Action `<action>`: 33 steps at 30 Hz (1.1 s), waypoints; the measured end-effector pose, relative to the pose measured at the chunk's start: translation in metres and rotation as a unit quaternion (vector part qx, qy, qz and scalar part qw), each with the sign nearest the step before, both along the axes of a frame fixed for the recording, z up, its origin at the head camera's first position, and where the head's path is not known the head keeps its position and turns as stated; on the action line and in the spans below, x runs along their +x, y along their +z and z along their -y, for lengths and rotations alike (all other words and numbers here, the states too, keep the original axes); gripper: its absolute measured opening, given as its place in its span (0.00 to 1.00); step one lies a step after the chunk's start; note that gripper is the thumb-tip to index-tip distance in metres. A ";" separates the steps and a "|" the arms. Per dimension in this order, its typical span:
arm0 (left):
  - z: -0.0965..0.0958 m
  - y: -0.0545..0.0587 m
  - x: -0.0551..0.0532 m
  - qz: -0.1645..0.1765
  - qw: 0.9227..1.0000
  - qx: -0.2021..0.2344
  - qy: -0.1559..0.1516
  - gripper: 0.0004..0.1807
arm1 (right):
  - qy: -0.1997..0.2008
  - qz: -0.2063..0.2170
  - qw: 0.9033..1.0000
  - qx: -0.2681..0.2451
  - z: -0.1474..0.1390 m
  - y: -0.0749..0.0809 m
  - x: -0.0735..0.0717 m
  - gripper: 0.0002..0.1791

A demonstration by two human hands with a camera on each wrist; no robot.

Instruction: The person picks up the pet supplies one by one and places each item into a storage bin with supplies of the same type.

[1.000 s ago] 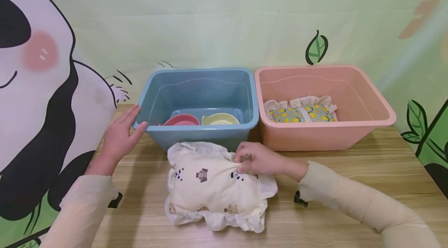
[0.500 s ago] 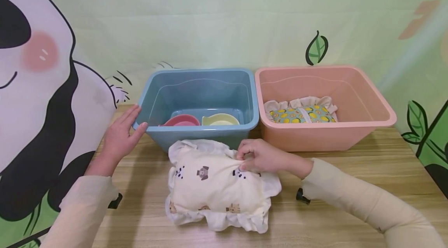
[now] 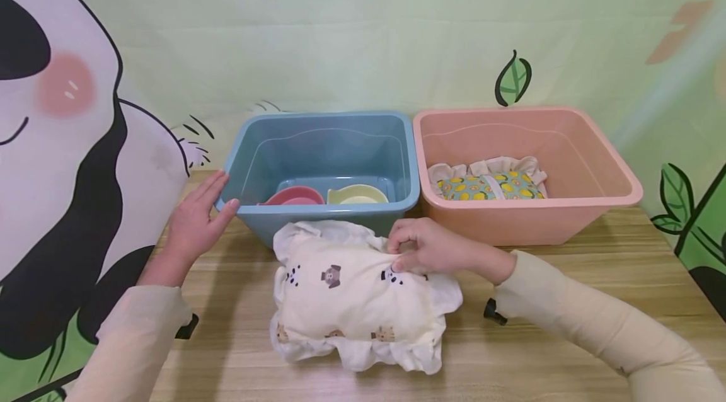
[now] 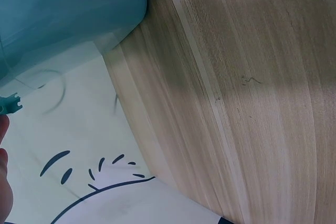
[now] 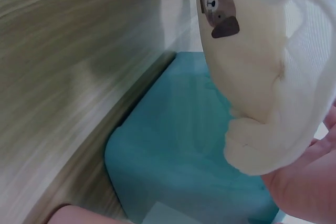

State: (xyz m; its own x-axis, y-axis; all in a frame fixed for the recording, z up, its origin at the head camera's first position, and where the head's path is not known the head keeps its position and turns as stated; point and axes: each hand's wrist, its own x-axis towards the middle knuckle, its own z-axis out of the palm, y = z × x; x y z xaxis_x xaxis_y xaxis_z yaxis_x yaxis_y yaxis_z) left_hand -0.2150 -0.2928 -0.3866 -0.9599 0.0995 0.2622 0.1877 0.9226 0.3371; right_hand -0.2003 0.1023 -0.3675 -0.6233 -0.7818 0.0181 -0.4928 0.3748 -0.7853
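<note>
A cream pillow (image 3: 351,301) with animal prints and a white ruffled edge is in front of the blue bin (image 3: 317,219), its far ruffle overlapping the bin's front wall in the head view. My right hand (image 3: 431,244) pinches the pillow near its far right part. In the right wrist view the pillow (image 5: 247,66) hangs close beside the blue bin (image 5: 173,145), with part of my hand (image 5: 310,182) at the right edge. My left hand (image 3: 195,219) rests against the left rim of the blue bin, fingers fairly straight. Only its fingertips show in the left wrist view.
Inside the blue bin lie a pink bowl (image 3: 296,195) and a pale yellow bowl (image 3: 357,193). A pink bin (image 3: 499,222) stands right beside it, holding a lemon-print pillow (image 3: 471,188) with a ruffle. Both bins are on a wooden table (image 3: 595,276) before a panda-print cloth (image 3: 363,43).
The right hand, keeping its pinch, has moved slightly away from the body and to the right, and the cream pillow has shifted with it. The left hand stays at the bin's rim.
</note>
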 end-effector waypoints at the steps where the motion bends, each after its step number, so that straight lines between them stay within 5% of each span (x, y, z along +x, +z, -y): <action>1: 0.000 0.000 0.000 -0.001 1.000 0.000 0.000 0.32 | 0.004 0.000 1.000 -0.001 -0.001 0.001 0.000 0.03; 33: 0.000 -0.001 0.000 -0.018 1.000 0.003 -0.008 0.32 | -0.002 0.000 1.000 -0.017 -0.021 0.037 -0.007 0.04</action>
